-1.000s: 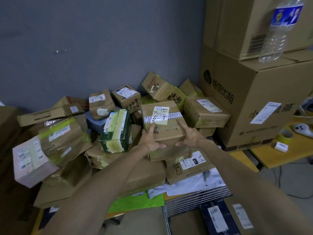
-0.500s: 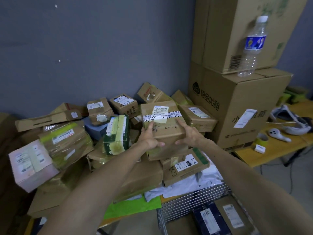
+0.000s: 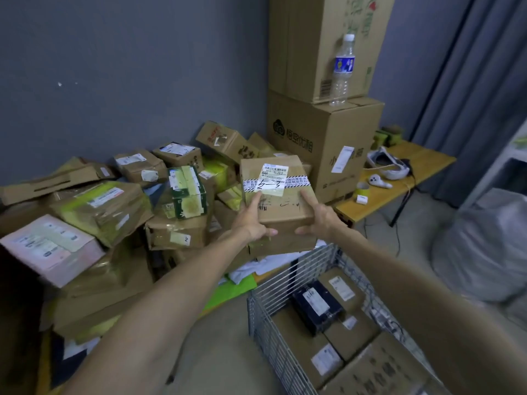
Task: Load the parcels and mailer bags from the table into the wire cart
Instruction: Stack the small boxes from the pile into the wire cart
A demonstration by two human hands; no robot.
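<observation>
Now that the taped parcel [image 3: 278,201] is lifted clear of the heap [image 3: 114,206] it sat on half a second ago, left hand [image 3: 252,220] and right hand [image 3: 319,220] grip its opposite sides, thumbs on top, holding it in the air near the far rim of the wire cart [image 3: 273,283], so lowering it in is judged next

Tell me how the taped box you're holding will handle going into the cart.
Probably stiff: the taped box shows square edges under the left hand and right hand. Likely fairly light, since it is held out at arm's length by its near corners. Its glossy tape could be slick.
</observation>
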